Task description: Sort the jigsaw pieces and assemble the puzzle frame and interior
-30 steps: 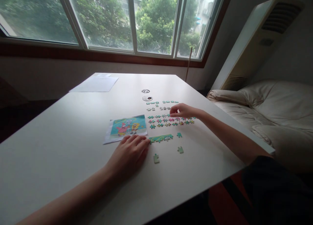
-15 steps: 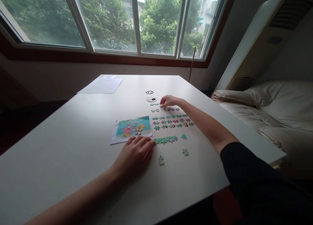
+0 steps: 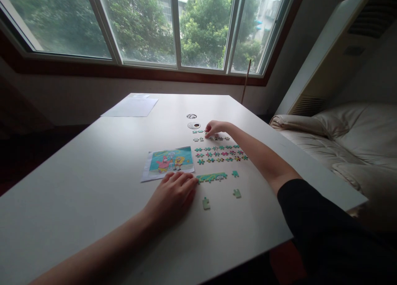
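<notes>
The puzzle strip (image 3: 212,177) beside the left hand (image 3: 176,190) is green with yellowish streaks. Beyond that hand, the picture (image 3: 171,160) has pink and yellow figures on turquoise. Loose pieces (image 3: 225,154) near the right hand (image 3: 216,128) mix teal, pink and yellow. The tabletop (image 3: 93,185) beneath is white.

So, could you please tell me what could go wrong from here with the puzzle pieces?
1. The left hand lies right by the left end of the joined puzzle strip; a small shift could push the strip askew.
2. The right forearm passes near the right end of the loose jigsaw pieces; a sideways sweep might scatter them.
3. The right hand is among the closely spaced far pieces, so it may nudge neighbours.
</notes>
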`<action>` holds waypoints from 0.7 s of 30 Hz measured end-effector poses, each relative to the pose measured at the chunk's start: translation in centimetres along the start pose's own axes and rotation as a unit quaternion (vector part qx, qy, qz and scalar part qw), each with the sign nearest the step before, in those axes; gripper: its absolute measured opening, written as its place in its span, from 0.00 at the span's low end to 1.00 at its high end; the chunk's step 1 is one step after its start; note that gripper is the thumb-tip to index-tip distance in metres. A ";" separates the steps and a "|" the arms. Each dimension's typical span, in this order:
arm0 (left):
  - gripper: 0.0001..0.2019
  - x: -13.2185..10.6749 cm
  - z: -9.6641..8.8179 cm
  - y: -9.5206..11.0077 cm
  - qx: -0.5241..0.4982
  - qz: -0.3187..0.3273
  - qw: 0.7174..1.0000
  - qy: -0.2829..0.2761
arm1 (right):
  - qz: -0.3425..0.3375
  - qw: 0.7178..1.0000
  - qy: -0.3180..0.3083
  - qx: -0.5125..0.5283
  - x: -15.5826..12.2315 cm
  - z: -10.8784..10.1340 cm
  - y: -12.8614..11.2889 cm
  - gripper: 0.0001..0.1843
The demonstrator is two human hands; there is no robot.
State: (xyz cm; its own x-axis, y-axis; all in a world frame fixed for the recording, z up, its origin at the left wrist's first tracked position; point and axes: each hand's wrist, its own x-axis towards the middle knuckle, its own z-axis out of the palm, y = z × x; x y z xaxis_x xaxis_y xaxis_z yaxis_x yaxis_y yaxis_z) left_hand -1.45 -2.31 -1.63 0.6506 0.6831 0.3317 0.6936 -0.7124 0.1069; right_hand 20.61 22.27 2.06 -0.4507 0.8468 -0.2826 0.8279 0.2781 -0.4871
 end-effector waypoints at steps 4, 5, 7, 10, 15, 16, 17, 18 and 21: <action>0.12 0.0 0.0 -0.1 -0.003 0.003 1.000 0.003 | -0.034 0.998 0.046 0.023 -0.9 0.4 -0.2 0.14; 0.12 0.0 0.0 0.0 -0.003 0.004 1.000 0.005 | -0.046 0.997 0.054 0.029 -1.4 0.5 -0.3 0.13; 0.11 0.0 0.0 0.0 -0.004 0.004 1.000 0.010 | -0.069 0.995 0.056 0.040 -2.8 0.6 -0.2 0.13; 0.11 0.1 -0.1 0.1 -0.007 0.004 1.000 0.013 | -0.128 0.990 0.016 0.061 -6.4 0.8 0.2 0.14; 0.11 0.1 0.0 0.1 -0.008 0.004 1.000 0.018 | -0.137 0.981 -0.117 0.072 -13.5 1.3 1.5 0.17; 0.11 0.0 0.1 0.0 -0.009 0.005 1.000 0.021 | -0.128 0.981 -0.131 0.069 -14.7 1.5 1.8 0.17; 0.11 0.0 0.1 0.0 -0.009 0.005 1.000 0.025 | -0.123 0.980 -0.140 0.063 -15.7 1.8 2.1 0.17; 0.12 0.0 0.1 0.0 -0.009 0.006 1.000 0.026 | -0.124 0.980 -0.146 0.057 -16.5 2.0 2.3 0.17; 0.11 0.0 0.2 0.0 -0.006 0.006 1.000 0.024 | -0.134 0.980 -0.143 0.038 -18.0 3.0 3.0 0.16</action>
State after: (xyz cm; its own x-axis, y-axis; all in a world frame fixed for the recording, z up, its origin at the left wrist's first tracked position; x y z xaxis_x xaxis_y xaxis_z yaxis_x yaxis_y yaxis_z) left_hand -1.45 -2.27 -1.80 0.6435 0.6660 0.3772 0.6814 -0.7230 0.1140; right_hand 30.17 6.55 3.22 -0.7327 0.5833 -0.3505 0.6443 0.4290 -0.6330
